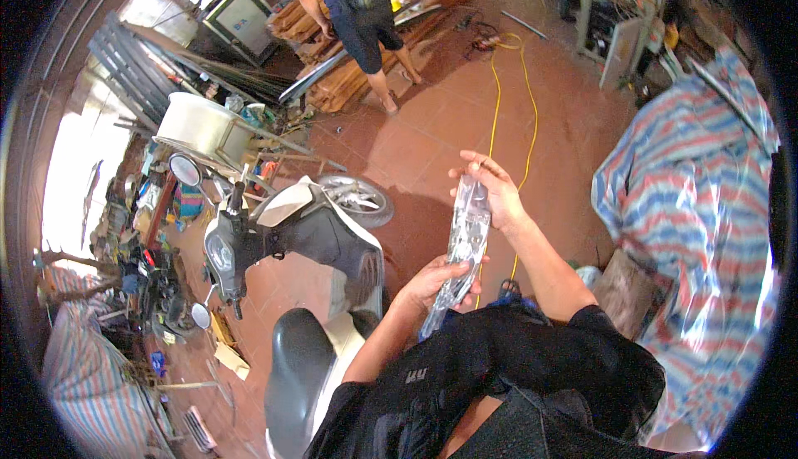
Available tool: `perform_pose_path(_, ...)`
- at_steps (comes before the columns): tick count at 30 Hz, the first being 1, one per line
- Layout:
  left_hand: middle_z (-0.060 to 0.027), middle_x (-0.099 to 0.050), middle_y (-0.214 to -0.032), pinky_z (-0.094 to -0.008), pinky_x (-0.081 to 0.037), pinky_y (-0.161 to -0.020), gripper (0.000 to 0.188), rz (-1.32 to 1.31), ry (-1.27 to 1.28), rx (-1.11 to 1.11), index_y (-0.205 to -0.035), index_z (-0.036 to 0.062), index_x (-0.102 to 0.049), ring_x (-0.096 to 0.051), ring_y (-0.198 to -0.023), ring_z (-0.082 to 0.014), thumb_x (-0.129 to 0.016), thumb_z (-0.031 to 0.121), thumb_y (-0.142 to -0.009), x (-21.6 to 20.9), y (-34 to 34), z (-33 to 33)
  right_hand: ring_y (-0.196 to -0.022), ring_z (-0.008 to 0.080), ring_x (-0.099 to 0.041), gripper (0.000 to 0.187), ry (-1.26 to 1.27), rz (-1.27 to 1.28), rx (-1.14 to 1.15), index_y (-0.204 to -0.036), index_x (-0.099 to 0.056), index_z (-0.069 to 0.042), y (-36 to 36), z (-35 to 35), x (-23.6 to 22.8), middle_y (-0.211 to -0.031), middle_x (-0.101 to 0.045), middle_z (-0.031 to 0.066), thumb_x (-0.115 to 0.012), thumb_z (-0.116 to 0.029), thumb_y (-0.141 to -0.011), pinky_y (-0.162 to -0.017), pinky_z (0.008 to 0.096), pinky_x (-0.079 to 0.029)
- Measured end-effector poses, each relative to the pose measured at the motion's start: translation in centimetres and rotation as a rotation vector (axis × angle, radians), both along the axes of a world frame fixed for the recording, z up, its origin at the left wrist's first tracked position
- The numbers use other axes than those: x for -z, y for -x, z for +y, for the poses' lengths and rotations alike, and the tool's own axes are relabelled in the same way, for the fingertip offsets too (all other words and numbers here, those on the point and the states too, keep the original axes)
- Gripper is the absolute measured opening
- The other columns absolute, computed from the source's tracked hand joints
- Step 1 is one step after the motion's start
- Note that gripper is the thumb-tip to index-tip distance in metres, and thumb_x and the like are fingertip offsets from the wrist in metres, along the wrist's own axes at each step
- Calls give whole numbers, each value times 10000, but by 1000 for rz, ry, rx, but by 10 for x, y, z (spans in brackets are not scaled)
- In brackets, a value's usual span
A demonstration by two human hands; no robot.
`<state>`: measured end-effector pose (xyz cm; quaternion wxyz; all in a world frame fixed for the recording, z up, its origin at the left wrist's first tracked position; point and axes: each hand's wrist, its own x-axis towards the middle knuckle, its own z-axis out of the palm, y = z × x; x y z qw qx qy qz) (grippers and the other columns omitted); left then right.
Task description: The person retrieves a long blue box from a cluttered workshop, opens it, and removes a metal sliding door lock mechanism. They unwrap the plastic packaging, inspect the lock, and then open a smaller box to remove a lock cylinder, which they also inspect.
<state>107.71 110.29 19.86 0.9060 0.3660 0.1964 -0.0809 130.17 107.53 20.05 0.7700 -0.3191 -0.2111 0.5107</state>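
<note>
A long, clear plastic packet (468, 230) with shiny, silvery contents is held up in front of my body. Its contents are too blurred by glare to name. My left hand (439, 281) grips the lower part, thumb lying across the front. Higher up, my right hand (489, 183) is closed around the top end from the right side, with some fingers behind the plastic. The packet's lower tip hangs past my left hand close to my dark shirt (499, 351).
A scooter (316, 226) stands just left of me. A yellow cord (533, 118) runs across the red tiled floor. Striped tarpaulin (682, 193) covers something at right. Another person (353, 18) stands ahead beside stacked wood (332, 93). A white tub (195, 122) is at left.
</note>
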Motion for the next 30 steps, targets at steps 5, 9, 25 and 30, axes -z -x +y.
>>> perform_pose_path(5, -262, -624, -1243, -368, -635, -570, 1074, -163, 97, -281, -1485, 0, -365, -726, -883, -373, -661, 757, -785, 9, -26, 39, -778, 256, -715, 296, 39, 155, 88, -1266, -571, -60, -44, 51, -10, -1037, -708, 147, -604, -208, -1011, -638, 374, -602)
perform_pose_path(9, -276, -520, -1414, -507, -602, -874, 1434, -269, 247, -461, -1510, -70, -307, -626, -1149, -468, -626, 946, -549, 22, -33, 81, -779, 263, -700, 250, 100, 245, 210, -1219, -585, -80, -84, 94, -1, -1033, -712, 136, -600, -228, -1018, -632, 393, -593)
perform_pose_path(25, -26, -598, -1332, -554, -425, -1026, 756, -314, 219, -970, -1451, 198, -493, -510, -1278, -269, -550, 714, -900, 9, -206, 379, -1119, 323, -620, 252, -313, 318, 391, -1092, -595, -158, -197, 303, -21, -1077, -669, 73, -536, -397, -1042, -1006, 515, -493)
perform_pose_path(30, -151, -664, -1271, -562, -374, -1131, 571, -760, 225, -901, -1108, 93, -687, -560, -1252, -373, -665, 614, -875, -4, -259, 439, -1223, 359, -594, 424, -192, 317, 337, -1262, -573, -112, -222, 331, -2, -1295, -639, 149, -496, -462, -1036, -1066, 526, -470)
